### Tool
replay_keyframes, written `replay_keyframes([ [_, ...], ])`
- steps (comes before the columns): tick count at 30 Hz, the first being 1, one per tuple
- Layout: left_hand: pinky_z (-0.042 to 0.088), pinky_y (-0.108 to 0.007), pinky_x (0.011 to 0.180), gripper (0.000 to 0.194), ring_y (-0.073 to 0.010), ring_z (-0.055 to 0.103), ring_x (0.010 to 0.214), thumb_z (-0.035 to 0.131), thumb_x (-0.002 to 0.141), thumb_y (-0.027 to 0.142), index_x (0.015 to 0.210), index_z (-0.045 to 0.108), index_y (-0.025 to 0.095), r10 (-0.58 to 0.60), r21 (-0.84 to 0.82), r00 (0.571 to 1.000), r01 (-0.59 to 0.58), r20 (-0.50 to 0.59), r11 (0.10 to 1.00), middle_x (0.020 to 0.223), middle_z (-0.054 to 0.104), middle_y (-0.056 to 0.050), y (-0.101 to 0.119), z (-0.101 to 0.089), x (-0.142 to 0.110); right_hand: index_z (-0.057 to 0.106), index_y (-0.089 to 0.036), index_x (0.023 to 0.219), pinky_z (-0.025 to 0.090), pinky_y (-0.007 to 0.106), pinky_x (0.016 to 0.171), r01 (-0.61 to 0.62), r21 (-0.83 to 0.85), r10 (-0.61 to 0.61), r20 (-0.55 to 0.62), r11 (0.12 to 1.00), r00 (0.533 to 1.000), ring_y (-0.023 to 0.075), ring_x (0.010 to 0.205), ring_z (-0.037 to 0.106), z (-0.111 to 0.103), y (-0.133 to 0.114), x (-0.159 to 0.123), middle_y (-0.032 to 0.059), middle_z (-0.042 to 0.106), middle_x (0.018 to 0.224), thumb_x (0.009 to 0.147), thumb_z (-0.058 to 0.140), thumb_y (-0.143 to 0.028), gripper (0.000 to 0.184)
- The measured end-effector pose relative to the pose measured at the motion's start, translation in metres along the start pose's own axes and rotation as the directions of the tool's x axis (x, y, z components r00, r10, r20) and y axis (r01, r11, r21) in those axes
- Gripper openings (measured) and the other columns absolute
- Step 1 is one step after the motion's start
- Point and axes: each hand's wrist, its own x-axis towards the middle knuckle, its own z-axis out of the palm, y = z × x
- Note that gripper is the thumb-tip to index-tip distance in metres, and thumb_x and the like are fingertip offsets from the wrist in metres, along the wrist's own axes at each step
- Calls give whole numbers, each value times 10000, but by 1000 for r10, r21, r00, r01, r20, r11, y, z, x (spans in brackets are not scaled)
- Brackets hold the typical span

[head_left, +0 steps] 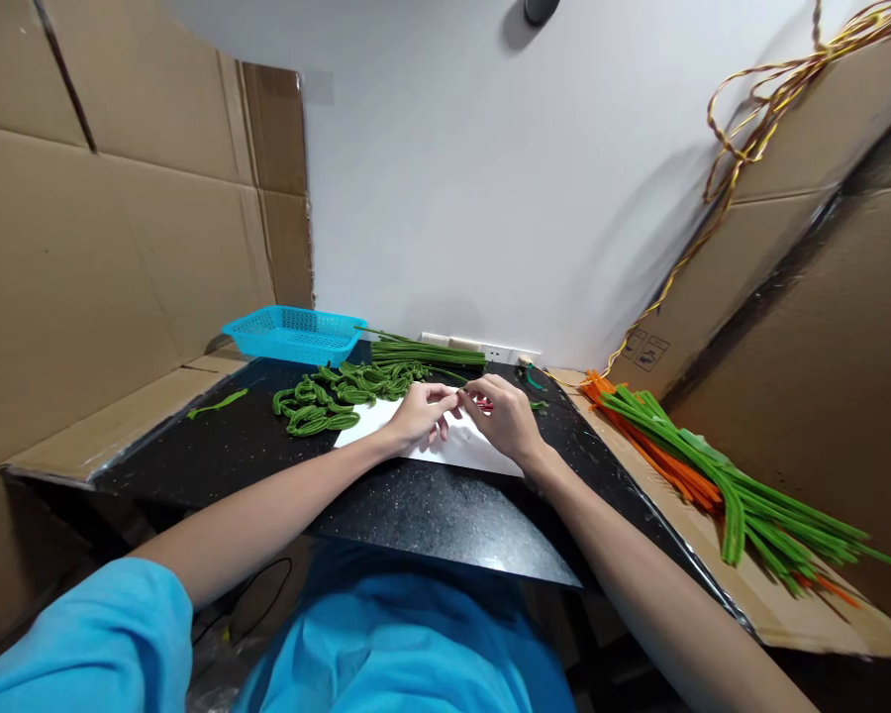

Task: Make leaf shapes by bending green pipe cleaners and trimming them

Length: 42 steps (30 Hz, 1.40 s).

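Observation:
My left hand (422, 416) and my right hand (503, 414) meet over a white sheet (467, 454) on the black table, fingertips pinched together. A dark green pipe cleaner (449, 374) shows just behind the fingers and seems to run into their grip; most of it is hidden. Something small and red (485, 405) lies partly covered by my right hand. To the left of the sheet is a heap of bent, looped green pipe cleaners (319, 401). Straight dark green pipe cleaners (427, 352) lie in a bundle behind my hands.
A blue plastic basket (289, 337) stands at the back left. Light green strips (683, 451) and orange strips (668, 460) lie on cardboard at the right. A green strip (219, 404) lies at the left. Cardboard walls (119, 248) flank the table; twisted wires (742, 158) hang right.

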Motion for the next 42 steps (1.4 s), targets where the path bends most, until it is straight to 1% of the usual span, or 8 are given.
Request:
replay_keyframes([
  [5, 623, -358, 767, 300, -188, 706, 893, 649, 1031, 372, 1221, 663, 142, -28, -14, 1000, 28, 13, 1000, 1118, 704, -80, -5, 2, 1, 691, -209, 906, 435, 276, 670, -22, 12, 22, 14, 1000, 1000, 181, 749, 629, -1, -3, 0, 48, 686, 857, 1020, 599, -289, 167],
  [12, 625, -377, 796, 308, -200, 708, 932, 656, 1026, 366, 1241, 660, 144, -39, -6, 999, 39, 17, 999, 1156, 700, -88, -7, -5, 3, 650, -194, 804, 391, 271, 639, -3, 122, -4, 59, 992, 998, 151, 659, 540, 3, -6, 1, 19, 600, 746, 1034, 539, -272, 267],
  [17, 624, -391, 818, 317, -209, 708, 957, 656, 1025, 368, 1252, 658, 146, -43, -5, 998, 43, 49, 999, 1177, 697, -93, -8, -8, 5, 655, -188, 786, 386, 266, 624, -30, 200, 17, 64, 979, 998, 139, 629, 511, 2, -5, 4, 12, 606, 715, 1025, 534, -291, 287],
  [23, 623, -362, 773, 301, -190, 706, 900, 653, 1028, 369, 1226, 662, 142, -11, -16, 998, 12, 70, 1000, 1127, 703, -82, -8, -12, 5, 672, -192, 807, 386, 268, 609, -79, 249, 65, 65, 965, 996, 137, 618, 497, 3, -5, 6, 18, 630, 718, 1023, 548, -346, 293],
  [27, 608, -309, 691, 278, -156, 688, 795, 644, 1035, 374, 1176, 667, 136, 26, -25, 998, -25, 54, 999, 1032, 702, -58, -11, -11, 7, 653, -193, 807, 395, 273, 616, -104, 274, 91, 58, 956, 994, 143, 629, 498, 2, -5, 5, 15, 617, 718, 990, 580, -327, 238],
  [31, 585, -273, 632, 267, -131, 661, 719, 635, 1040, 380, 1137, 669, 133, 51, -22, 998, -50, 42, 999, 960, 692, -37, -14, -10, 7, 657, -188, 831, 397, 260, 582, -135, 305, 116, 81, 943, 990, 138, 600, 503, 2, -6, 4, -5, 601, 672, 967, 575, -289, 188],
  [36, 600, -293, 666, 264, -145, 679, 764, 645, 1035, 369, 1151, 671, 133, 41, 1, 997, -41, 59, 999, 1000, 700, -49, -16, -9, 5, 667, -186, 799, 396, 253, 555, -132, 306, 110, 88, 943, 990, 134, 577, 519, 4, -6, 1, -3, 617, 654, 948, 564, -264, 198],
  [42, 618, -323, 717, 269, -167, 698, 836, 660, 1026, 350, 1190, 668, 137, 10, 32, 996, -13, 86, 999, 1069, 705, -66, -19, -7, 6, 704, -193, 749, 409, 271, 612, -61, 221, 53, 43, 973, 998, 139, 607, 524, 2, -8, -1, 21, 628, 695, 899, 624, -256, 181],
])
